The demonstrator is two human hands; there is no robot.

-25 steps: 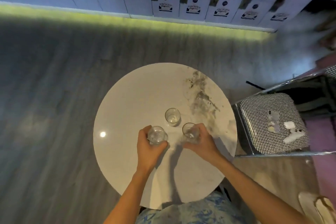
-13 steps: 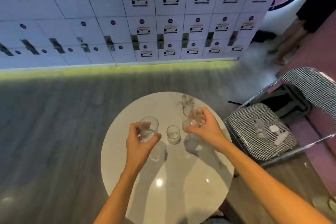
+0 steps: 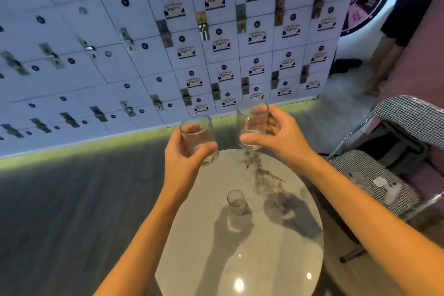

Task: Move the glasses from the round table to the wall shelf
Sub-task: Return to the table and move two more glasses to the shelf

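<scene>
My left hand (image 3: pixel 186 163) grips a clear tumbler (image 3: pixel 198 137), held upright above the far edge of the round marble table (image 3: pixel 276 247). My right hand (image 3: pixel 280 136) holds a second clear glass (image 3: pixel 251 125) at about the same height, a little higher and to the right. A third, smaller glass (image 3: pixel 236 202) stands alone on the table between my forearms. No wall shelf is in view.
A wall of white locker doors (image 3: pixel 168 43) with latches fills the far side, above a lit floor strip. A checked chair (image 3: pixel 374 180) with small items on its seat stands right of the table. A person's legs (image 3: pixel 382 67) are at the far right.
Both hands have lifted their glasses off the table and raised them forward. The camera has tilted up toward the lockers. The third glass has stayed on the table.
</scene>
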